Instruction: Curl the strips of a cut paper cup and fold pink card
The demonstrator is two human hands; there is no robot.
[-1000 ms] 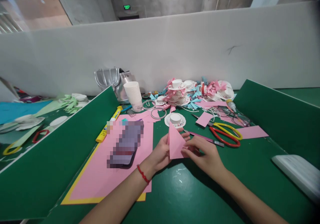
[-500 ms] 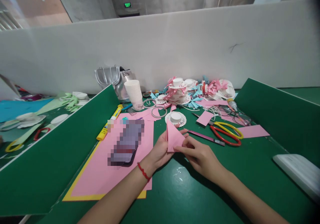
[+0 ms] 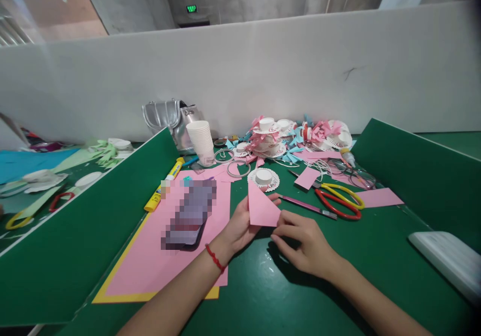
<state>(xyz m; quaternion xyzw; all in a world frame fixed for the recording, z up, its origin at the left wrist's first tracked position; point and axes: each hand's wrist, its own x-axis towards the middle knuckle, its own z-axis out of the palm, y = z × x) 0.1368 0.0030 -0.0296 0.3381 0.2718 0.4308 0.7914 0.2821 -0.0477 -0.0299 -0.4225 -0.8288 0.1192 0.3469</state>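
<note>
A folded piece of pink paper [image 3: 262,208] rests in my left hand [image 3: 240,223], the fingers lying behind it and the thumb along its left side. A red braided bracelet [image 3: 215,258] circles my left wrist. My right hand [image 3: 300,238] is at the paper's lower right corner. Its index finger meets the edge there, while the thumb hangs apart below; the fingers are loosely bent and pinch nothing visible. Just beyond the paper lies a white paper cup base on a lacy doily [image 3: 263,178].
Scissors with red and yellow handles [image 3: 340,203] and a purple craft knife [image 3: 308,207] lie to the right. At left are a phone [image 3: 191,216] on pink sheets [image 3: 139,271] and a glue stick [image 3: 152,203]. Stacked cups [image 3: 201,140] stand behind. Green partitions [image 3: 93,216] flank both sides.
My right hand has drawn slightly right and down, its thumb coming off the paper. The paper now shows a wider face, its lower right corner spread outward. My left hand has barely moved.
</note>
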